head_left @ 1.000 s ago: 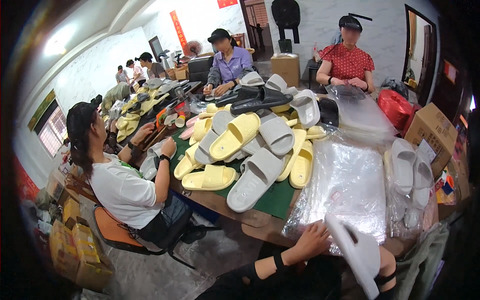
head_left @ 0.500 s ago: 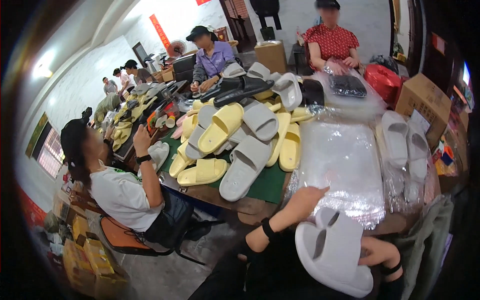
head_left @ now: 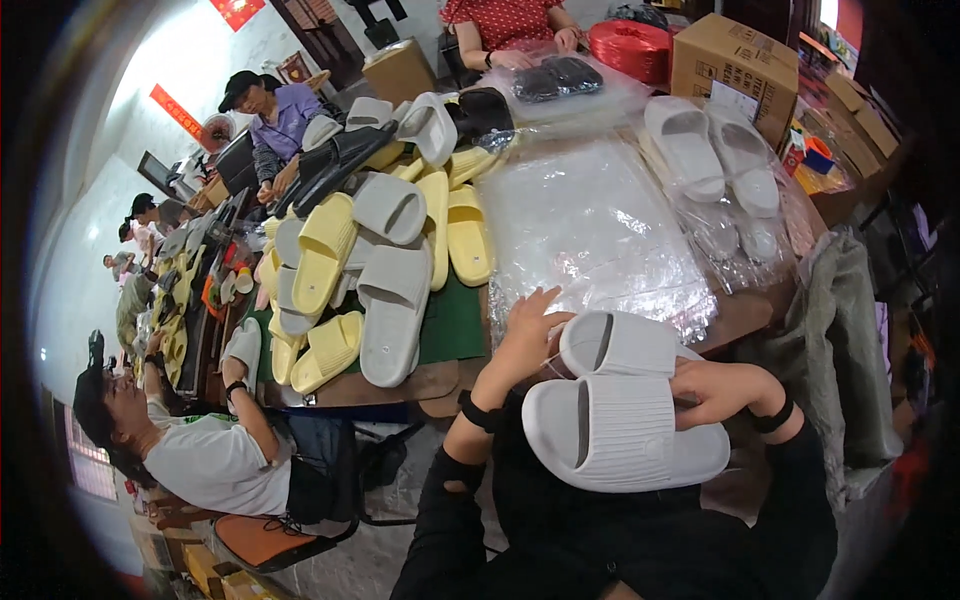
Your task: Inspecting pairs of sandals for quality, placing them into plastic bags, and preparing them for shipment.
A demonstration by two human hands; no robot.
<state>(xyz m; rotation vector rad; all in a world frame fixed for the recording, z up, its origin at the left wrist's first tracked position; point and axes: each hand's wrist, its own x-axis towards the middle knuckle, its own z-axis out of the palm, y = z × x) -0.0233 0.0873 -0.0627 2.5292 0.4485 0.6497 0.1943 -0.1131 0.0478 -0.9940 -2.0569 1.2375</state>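
Note:
A pair of light grey slides (head_left: 625, 430) is held together over my lap, one overlapping the other, toes toward the left. My right hand (head_left: 725, 392) grips the pair from the right, its fingers partly hidden inside the slides. My left hand (head_left: 527, 338) is beside the slides' toe end, fingers apart, at the near left corner of a stack of clear plastic bags (head_left: 600, 225). A thin clear edge shows faintly between this hand and the slides; I cannot tell whether the fingers touch it.
Yellow slides (head_left: 325, 255) and grey slides (head_left: 392, 320) are heaped at the left. Bagged grey slides (head_left: 745, 150) lie right of the stack, near a cardboard box (head_left: 735, 75) and red twine (head_left: 630, 52). A co-worker in white (head_left: 215, 460) sits at left; others work across the table.
The view has swung right and down. The slides have turned so their toes point left. My left hand has moved from the bag stack's surface to beside the slides, its fingers spreading.

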